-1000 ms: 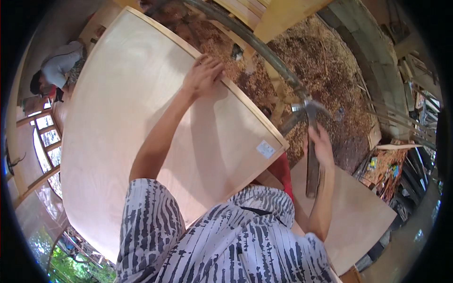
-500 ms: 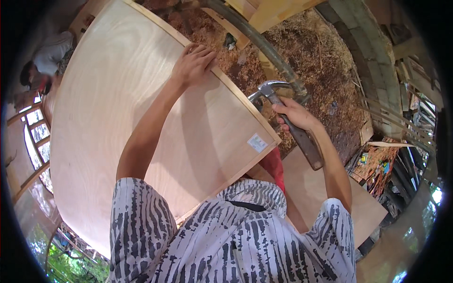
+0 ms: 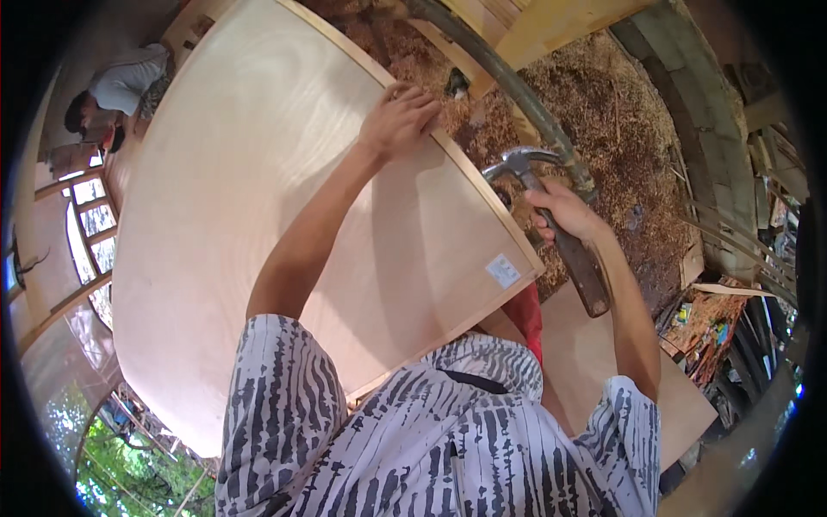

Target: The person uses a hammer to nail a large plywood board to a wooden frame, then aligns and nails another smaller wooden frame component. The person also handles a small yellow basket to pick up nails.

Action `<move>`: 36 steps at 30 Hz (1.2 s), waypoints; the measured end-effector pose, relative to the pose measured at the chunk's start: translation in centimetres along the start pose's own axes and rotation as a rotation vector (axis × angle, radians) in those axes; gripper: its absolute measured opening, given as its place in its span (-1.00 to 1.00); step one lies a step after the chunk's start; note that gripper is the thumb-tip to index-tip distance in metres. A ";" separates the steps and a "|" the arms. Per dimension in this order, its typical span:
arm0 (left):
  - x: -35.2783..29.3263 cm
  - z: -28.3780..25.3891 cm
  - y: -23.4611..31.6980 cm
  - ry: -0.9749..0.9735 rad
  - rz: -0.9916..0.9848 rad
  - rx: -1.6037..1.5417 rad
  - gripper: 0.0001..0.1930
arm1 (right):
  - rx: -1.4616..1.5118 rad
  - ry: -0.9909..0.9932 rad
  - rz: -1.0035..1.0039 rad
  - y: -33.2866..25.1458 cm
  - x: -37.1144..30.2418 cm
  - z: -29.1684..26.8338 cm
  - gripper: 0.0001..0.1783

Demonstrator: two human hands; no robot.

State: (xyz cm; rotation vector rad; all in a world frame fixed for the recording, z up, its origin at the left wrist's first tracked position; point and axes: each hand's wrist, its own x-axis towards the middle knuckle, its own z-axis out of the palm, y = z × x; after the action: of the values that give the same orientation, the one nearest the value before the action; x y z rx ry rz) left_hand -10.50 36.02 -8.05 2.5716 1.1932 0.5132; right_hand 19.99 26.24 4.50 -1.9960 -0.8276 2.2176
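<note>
A large pale plywood panel (image 3: 345, 224) with thin wooden edge strips leans across the view in front of my body. My left hand (image 3: 401, 122) is closed over its far edge strip, the fingers curled past the rim. Beside the panel's right edge, my right hand (image 3: 564, 211) grips a claw hammer (image 3: 582, 269) by its dark handle. The metal hammer head (image 3: 522, 162) is close to the edge strip; whether it touches cannot be made out. A small white label (image 3: 502, 270) is stuck near the panel's near right corner.
Wood shavings (image 3: 624, 129) cover the ground beyond the panel. A dark curved pipe (image 3: 517, 82) crosses there, its end near the hammer. Another board (image 3: 586, 353) lies at lower right, beside scrap wood (image 3: 711, 332). A person (image 3: 129, 82) bends over at far left.
The whole scene has shifted to the right in view, and more of the person at far left shows. Both hands keep their grips, with little movement relative to the panel.
</note>
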 end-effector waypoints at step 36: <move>-2.5 8.0 22.7 -0.165 0.065 -0.099 -0.70 | -0.590 0.900 -0.477 24.6 -12.1 5.8 -0.65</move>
State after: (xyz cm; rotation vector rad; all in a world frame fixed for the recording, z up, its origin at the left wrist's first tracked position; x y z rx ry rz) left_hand 6.77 19.15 -7.31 2.5198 1.0070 0.3550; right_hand 24.32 -1.39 5.51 -2.3051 -1.6332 0.7110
